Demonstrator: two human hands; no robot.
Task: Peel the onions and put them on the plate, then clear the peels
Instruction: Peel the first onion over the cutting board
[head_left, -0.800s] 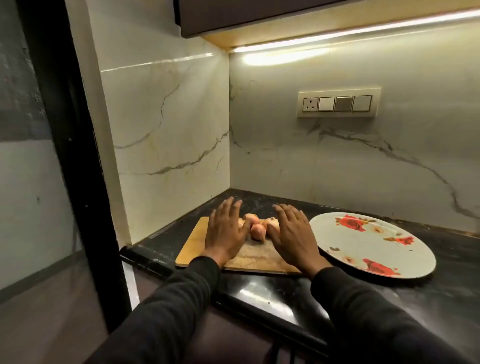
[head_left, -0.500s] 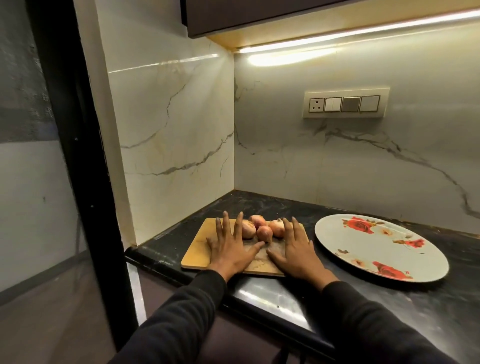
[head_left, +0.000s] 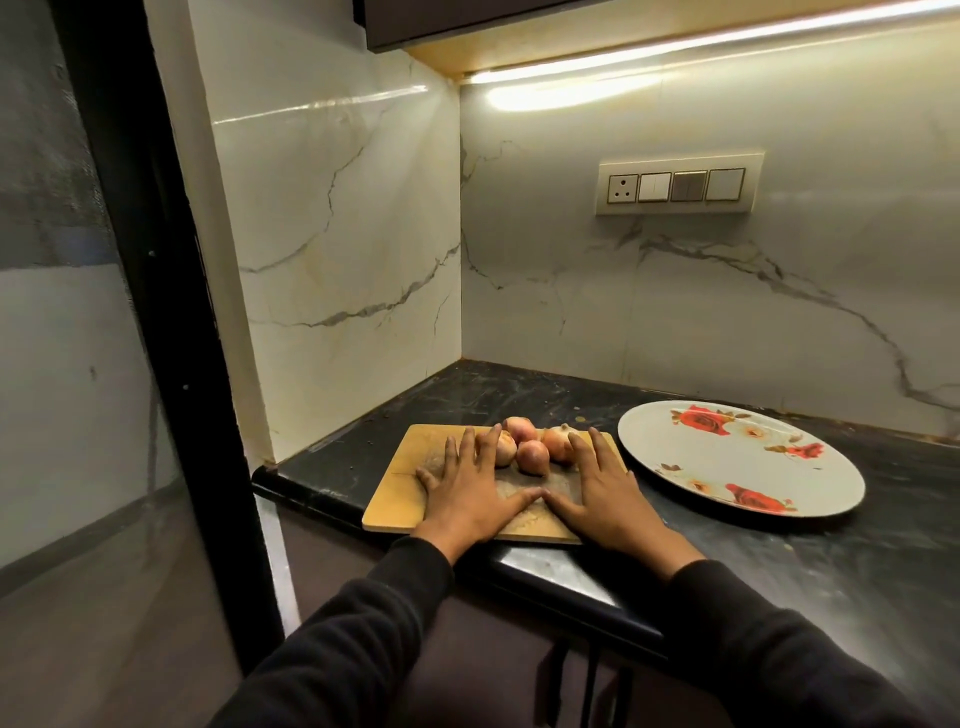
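Left hand (head_left: 467, 488) and right hand (head_left: 605, 493) flat on the board (head_left: 400, 488) — onions (head_left: 532, 457) between them.

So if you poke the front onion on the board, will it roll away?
Probably a little. The front onion looks round and sits loose on the flat wooden board, so a push could roll it. The other onions crowd close behind it and would likely stop it. Its dry skin looks papery, so it may feel slippery.

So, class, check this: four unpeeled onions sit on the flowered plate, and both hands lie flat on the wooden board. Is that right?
One detail is wrong. In the head view the onions sit on the wooden board, just beyond the fingertips, not on the flowered plate, which holds none. The left hand and right hand do lie flat on the board.
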